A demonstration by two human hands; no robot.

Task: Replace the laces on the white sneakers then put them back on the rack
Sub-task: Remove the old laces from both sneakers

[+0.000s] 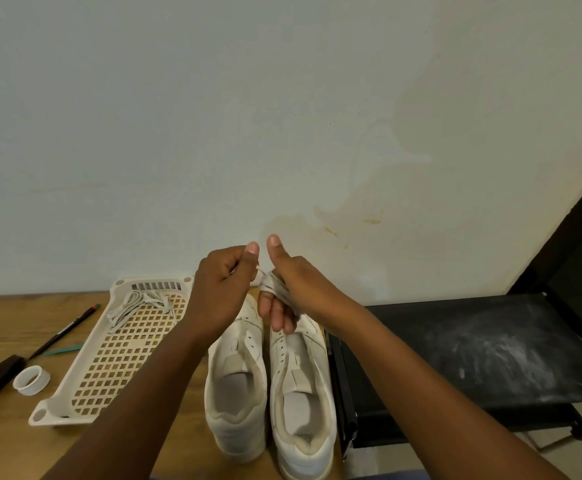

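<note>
Two white sneakers with no laces stand side by side on the wooden table, toes to the wall. More white laces lie in the tray; one bunched lace is held above the shoes

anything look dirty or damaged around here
Yes: the wall behind the hands has a yellowish stain with orange streaks, and the black rack shelf on the right is smeared with whitish dust. The white sneakers look unlaced but intact.

two bare forearms, no sleeves in view. left hand and right hand bare: no rings, watch, or gloves. short, unpainted thumbnails on both.
</note>
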